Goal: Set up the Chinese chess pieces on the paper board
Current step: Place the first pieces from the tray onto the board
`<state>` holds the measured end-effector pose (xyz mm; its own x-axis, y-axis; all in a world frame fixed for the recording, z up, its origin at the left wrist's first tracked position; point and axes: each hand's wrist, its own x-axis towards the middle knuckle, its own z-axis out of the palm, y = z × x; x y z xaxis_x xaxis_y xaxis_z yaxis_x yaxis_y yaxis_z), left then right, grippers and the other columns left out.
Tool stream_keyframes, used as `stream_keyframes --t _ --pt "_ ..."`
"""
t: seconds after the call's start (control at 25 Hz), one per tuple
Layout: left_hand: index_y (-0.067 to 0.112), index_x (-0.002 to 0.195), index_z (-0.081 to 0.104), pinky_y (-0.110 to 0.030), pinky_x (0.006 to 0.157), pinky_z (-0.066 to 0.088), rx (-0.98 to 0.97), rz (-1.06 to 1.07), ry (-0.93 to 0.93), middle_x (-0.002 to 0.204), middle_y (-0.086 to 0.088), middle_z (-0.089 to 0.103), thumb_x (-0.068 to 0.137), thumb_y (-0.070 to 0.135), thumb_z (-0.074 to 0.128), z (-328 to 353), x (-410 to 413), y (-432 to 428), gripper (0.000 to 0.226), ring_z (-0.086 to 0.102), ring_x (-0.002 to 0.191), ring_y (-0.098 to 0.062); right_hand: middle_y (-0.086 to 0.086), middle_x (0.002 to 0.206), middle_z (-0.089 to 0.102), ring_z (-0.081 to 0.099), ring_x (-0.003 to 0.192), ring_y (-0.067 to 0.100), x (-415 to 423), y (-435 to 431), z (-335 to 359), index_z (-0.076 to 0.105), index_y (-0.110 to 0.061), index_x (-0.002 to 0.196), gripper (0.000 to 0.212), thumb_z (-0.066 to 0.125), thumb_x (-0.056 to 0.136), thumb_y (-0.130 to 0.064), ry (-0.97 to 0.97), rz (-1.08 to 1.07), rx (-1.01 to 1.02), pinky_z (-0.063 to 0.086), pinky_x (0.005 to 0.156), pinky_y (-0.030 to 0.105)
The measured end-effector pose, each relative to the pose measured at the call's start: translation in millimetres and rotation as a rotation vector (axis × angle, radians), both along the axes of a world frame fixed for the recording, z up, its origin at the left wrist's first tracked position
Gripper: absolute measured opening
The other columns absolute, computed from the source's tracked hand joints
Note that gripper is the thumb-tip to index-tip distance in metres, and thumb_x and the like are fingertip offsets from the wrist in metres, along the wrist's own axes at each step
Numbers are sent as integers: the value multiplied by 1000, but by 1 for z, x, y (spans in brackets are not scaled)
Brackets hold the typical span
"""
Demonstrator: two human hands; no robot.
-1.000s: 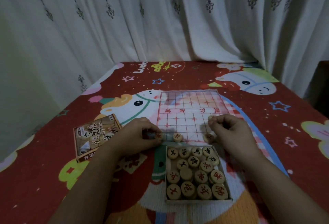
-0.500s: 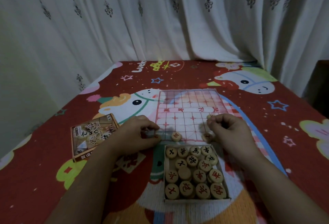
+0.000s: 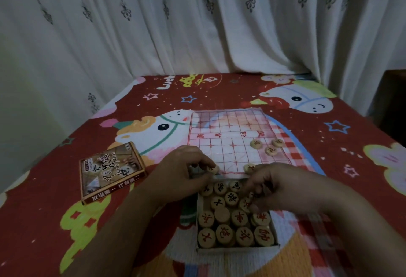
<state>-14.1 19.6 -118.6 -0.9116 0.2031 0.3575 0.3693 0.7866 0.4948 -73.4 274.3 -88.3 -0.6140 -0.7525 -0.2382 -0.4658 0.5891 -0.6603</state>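
The paper board (image 3: 228,140) lies flat on the red cloth. Three wooden chess pieces (image 3: 270,151) sit loose near its right edge, and one piece (image 3: 249,168) stands on its near row. My left hand (image 3: 180,166) pinches a red-marked piece (image 3: 212,169) at the board's near left corner. My right hand (image 3: 276,186) hovers over the far right of the open white box (image 3: 237,248), fingers curled down onto the pieces inside. Blur hides whether it grips one. Several pieces with red or black characters fill the box.
The printed box lid (image 3: 112,171) lies to the left of my left hand. The red cartoon-print cloth (image 3: 351,144) covers the whole surface. White curtains (image 3: 197,23) hang along the far and left sides.
My right hand left the board's right side and came back to the box; three pieces now lie where it was. My left hand shifted slightly right with its piece.
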Motion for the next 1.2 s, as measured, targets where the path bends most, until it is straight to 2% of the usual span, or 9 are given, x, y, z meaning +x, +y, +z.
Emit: stream_keyframes --t 0.16,0.32,0.44,0.52,0.68,0.92,1.04,1.2 --pt "23 104 71 -29 79 49 9 -26 3 90 12 64 84 37 61 0 1 7 27 56 91 -5 -12 91 63 59 73 -3 2 0 0 75 -35 100 23 82 79 -30 1 7 4 47 63 16" --pt "24 106 69 -33 81 49 -24 -86 -2 93 11 64 84 32 65 -1 2 15 24 57 94 -6 -16 86 67 62 72 -6 5 0 0 74 -34 90 16 81 81 -22 -44 24 -28 49 64 18" --pt "24 106 70 -36 82 50 -6 -92 -11 94 11 64 82 28 63 1 3 17 24 57 95 -6 -17 90 62 63 76 1 5 0 -1 73 -38 96 20 80 80 -26 -32 18 -68 54 68 24" --pt "24 105 70 -36 82 50 12 -87 -21 95 11 65 80 29 59 2 5 17 28 57 95 -6 -21 93 58 62 79 -2 8 -3 0 74 -40 101 26 83 77 -36 -34 37 -54 52 68 21" --pt "24 105 71 -37 82 50 16 -98 -45 95 12 65 78 30 57 3 7 20 31 57 96 -6 -15 98 57 61 85 3 11 -8 -1 74 -40 105 31 83 76 -37 40 78 -6 56 70 26" --pt "22 102 71 -38 81 50 -7 -122 -63 93 10 65 78 28 61 9 9 22 26 58 94 -8 -17 100 53 45 101 -6 13 -10 -9 70 -33 100 23 77 78 -37 230 115 11 51 84 23" --pt "26 103 71 -36 83 50 -39 -149 -114 96 11 64 79 27 69 17 14 22 24 58 97 -8 -17 97 56 52 97 -4 14 -10 -8 70 -32 94 17 75 79 -35 201 85 -79 53 80 24" --pt "30 102 74 -22 90 43 -58 -201 -248 107 12 63 79 22 77 33 23 21 25 52 107 -5 -18 93 63 63 89 -1 7 -4 -7 73 -30 90 12 79 80 -25 113 -22 -259 53 77 19"
